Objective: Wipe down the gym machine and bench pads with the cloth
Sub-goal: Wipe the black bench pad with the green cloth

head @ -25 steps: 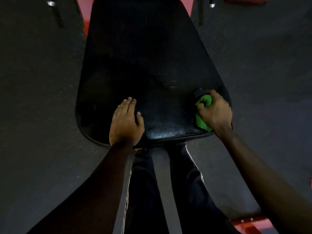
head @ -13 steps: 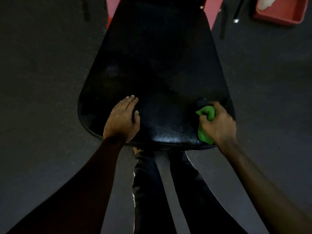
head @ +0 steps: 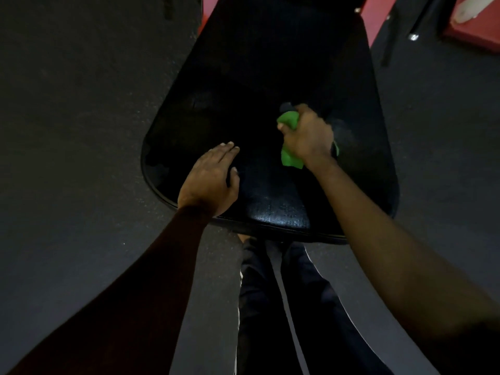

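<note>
A black textured bench pad (head: 257, 85) stretches away from me, widest at its near end. My right hand (head: 307, 136) grips a bunched green cloth (head: 290, 158) and holds it against the pad's middle right area. A slightly shiny streak lies on the pad to the right of that hand. My left hand (head: 209, 180) rests flat on the pad near its front left edge, fingers straight and together. Most of the cloth is hidden under my right hand.
Dark speckled rubber floor (head: 73, 131) surrounds the bench. Red frame parts (head: 374, 17) show behind the pad, and a red tray (head: 476, 25) with a pale object sits at the top right beside thin black bars. My legs (head: 284, 307) stand below the pad's near edge.
My right hand has slid the cloth from the pad's right front corner inward and further up the pad. My left hand stays flat on the pad near the front left edge.
</note>
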`<move>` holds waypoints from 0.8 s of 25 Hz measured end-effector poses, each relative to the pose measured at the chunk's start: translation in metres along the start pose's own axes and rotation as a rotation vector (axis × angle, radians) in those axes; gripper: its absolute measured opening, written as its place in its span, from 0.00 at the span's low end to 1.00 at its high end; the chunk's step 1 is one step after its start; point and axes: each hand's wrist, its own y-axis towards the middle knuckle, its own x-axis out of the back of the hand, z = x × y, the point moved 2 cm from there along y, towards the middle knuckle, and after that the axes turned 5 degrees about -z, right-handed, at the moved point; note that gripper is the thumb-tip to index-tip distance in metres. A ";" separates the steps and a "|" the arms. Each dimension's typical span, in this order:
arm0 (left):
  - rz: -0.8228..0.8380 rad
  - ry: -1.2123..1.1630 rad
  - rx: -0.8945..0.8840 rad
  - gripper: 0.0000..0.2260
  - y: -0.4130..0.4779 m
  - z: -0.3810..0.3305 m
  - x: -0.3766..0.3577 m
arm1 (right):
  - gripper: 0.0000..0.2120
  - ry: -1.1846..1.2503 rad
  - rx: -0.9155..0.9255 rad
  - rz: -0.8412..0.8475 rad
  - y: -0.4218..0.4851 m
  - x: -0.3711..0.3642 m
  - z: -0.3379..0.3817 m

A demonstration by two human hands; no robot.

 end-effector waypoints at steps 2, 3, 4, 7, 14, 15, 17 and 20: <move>-0.007 0.008 -0.003 0.23 0.000 0.002 0.000 | 0.22 -0.019 0.153 0.035 -0.025 -0.008 0.011; -0.007 0.006 -0.009 0.23 0.000 0.002 0.000 | 0.22 -0.024 0.180 0.036 -0.028 -0.008 0.009; -0.004 -0.002 -0.020 0.23 0.002 0.000 0.000 | 0.21 -0.022 0.162 0.027 -0.023 -0.006 0.006; -0.035 -0.031 -0.030 0.24 -0.005 0.002 0.008 | 0.20 0.002 -0.041 -0.044 0.008 -0.001 0.001; -0.161 0.063 0.453 0.32 -0.047 0.093 0.041 | 0.20 -0.097 0.106 -0.016 -0.021 -0.028 0.082; -0.174 -0.026 0.463 0.32 -0.050 0.096 0.036 | 0.20 -0.105 0.181 -0.001 -0.038 -0.037 0.099; -0.234 -0.158 0.461 0.32 -0.052 0.096 0.026 | 0.20 -0.085 0.305 -0.010 -0.063 -0.051 0.129; -0.296 -0.235 0.443 0.29 -0.050 0.097 0.021 | 0.20 -0.003 0.389 0.024 -0.064 -0.058 0.159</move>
